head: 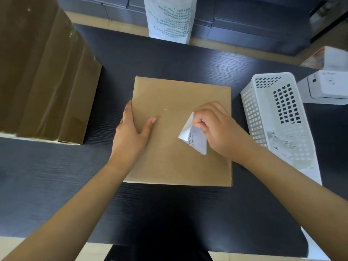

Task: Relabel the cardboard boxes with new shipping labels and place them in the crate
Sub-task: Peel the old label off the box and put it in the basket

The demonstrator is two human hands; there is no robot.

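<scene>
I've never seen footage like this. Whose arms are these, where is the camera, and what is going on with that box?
No machine here: a person wears a camera on the head, looking down at both bare hands. A flat cardboard box lies on a dark table. The left hand steadies its edge, while the right hand pinches a torn white label, partly lifted off the box top. To the right stands a white plastic basket holding paper scraps; a big taped carton sits on the left.

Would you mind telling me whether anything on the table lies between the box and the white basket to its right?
Nothing visible does. Bare table separates the box from the basket. Only the person's right hand, pinching the old label, and its forearm reach over that side.
</scene>
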